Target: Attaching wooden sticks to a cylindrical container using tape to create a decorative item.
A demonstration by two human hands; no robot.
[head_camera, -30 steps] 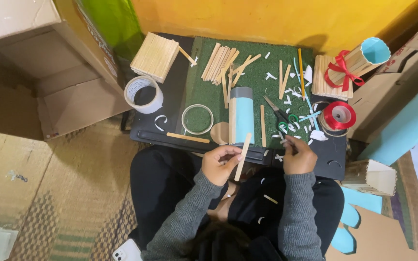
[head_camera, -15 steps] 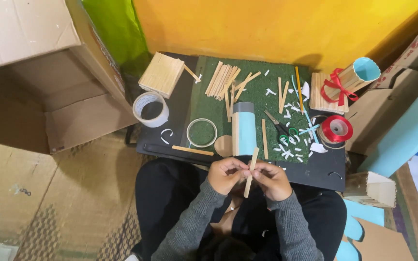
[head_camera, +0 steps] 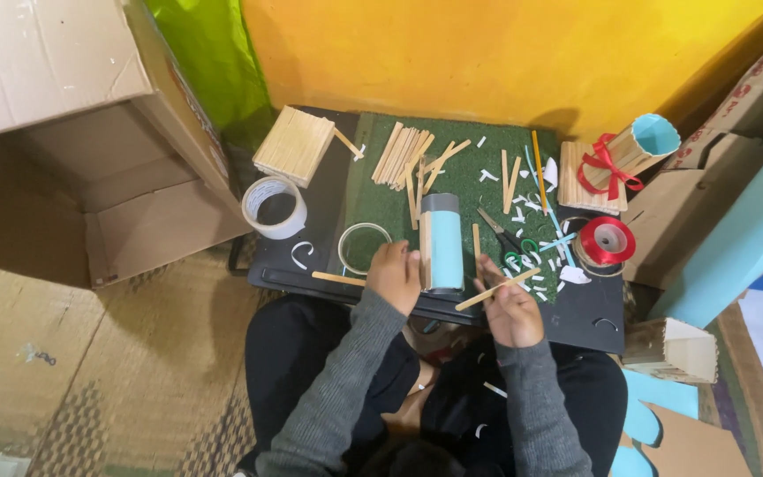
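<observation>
Fingers (head_camera: 402, 256) of my left hand (head_camera: 394, 276) press against the blue cylinder (head_camera: 441, 242), standing upright on the surface (head_camera: 311, 269). Right hand (head_camera: 509, 307) pinches a wooden stick (head_camera: 496, 290), tilted, near the scissors (head_camera: 507, 244).

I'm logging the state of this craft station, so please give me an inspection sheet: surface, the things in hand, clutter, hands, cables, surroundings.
Surface: a dark lap table with a green mat on it.
Things in hand: a light blue cylinder with a grey top stands on the table; a wooden stick is held beside it.
Clutter: loose sticks, white paper scraps, scissors, a clear tape roll, a red ribbon spool, a stick panel.
Hands: left hand rests against the cylinder; right hand has a grip on the stick.
Cables: nothing seen.
Surroundings: an open cardboard box, a yellow wall, a woven floor mat.
</observation>
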